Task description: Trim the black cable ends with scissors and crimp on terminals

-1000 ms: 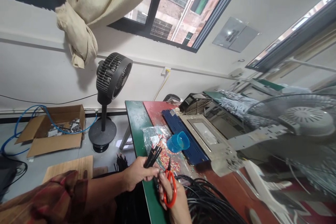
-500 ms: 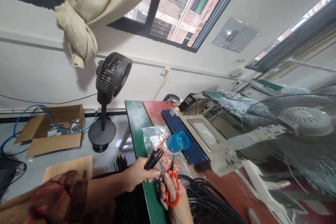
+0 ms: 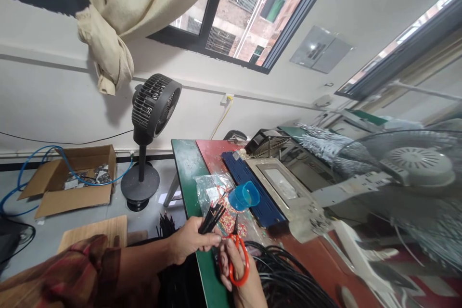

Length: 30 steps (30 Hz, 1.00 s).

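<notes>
The left hand (image 3: 191,240) is closed on a small bunch of black cables (image 3: 211,220), thumb and fingers pressed together around it; the cables project beyond the grip, their stripped ends showing thin coloured wires and pointing up toward the clear plastic bag (image 3: 202,186) on the table (image 3: 191,168). The right hand (image 3: 236,269) is curled around the scissors (image 3: 236,237), with the orange handles at the fingers and the dark, narrow blades pointing away from the person, up toward the blue cup (image 3: 247,197). The bunch therefore lies in the left hand, to the left of the scissors and apart from the blades. The fingertips of both hands meet closely just below it; whether they touch, or pinch a single wire between them, cannot be told. Small red and yellow scraps (image 3: 231,224) lie scattered on the table just beyond the hands, below the cup. A coil of black cable (image 3: 288,274) rests on the table immediately to the right of the right hand. A further bundle of black cables (image 3: 166,224) stands below the table edge, beyond the left forearm. The cup is beside a blue panel (image 3: 265,211), near the scraps.
</notes>
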Motion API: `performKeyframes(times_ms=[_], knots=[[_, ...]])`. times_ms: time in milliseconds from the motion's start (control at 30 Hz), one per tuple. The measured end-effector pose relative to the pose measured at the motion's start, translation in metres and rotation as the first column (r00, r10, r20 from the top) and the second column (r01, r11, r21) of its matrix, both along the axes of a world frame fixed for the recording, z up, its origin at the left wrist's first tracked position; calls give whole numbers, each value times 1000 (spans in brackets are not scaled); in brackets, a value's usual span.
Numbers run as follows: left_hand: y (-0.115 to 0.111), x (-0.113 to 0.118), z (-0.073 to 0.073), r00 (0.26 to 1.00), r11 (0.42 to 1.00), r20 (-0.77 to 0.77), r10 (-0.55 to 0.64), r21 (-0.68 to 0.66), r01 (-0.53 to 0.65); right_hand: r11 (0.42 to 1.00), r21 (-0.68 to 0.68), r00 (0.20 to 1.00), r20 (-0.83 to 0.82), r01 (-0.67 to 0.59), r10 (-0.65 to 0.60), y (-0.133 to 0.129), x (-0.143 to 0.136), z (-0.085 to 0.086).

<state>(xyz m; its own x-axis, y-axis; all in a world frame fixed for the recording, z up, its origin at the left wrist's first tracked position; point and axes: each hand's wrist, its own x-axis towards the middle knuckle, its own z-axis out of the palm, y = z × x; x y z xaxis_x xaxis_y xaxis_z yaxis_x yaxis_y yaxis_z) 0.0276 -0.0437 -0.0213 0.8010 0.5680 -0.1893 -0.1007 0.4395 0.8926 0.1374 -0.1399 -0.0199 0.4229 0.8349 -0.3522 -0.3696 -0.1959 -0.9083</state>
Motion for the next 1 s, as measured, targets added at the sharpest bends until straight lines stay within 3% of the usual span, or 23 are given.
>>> performKeyframes(times_ms=[200,467,1000], knots=[[-1,0,2,1000,1000,17,-19,2,19,999,-32,1000,-5,-4,4,2,-1,3],[-1,1,-5,1000,1000,6,12,20,-12,999,-27,1000,14,-17,18,2,-2,6],[-1,-1,2,998,997,-4,58,51,-58,998,-63,994,105,11,-4,2,-2,0]])
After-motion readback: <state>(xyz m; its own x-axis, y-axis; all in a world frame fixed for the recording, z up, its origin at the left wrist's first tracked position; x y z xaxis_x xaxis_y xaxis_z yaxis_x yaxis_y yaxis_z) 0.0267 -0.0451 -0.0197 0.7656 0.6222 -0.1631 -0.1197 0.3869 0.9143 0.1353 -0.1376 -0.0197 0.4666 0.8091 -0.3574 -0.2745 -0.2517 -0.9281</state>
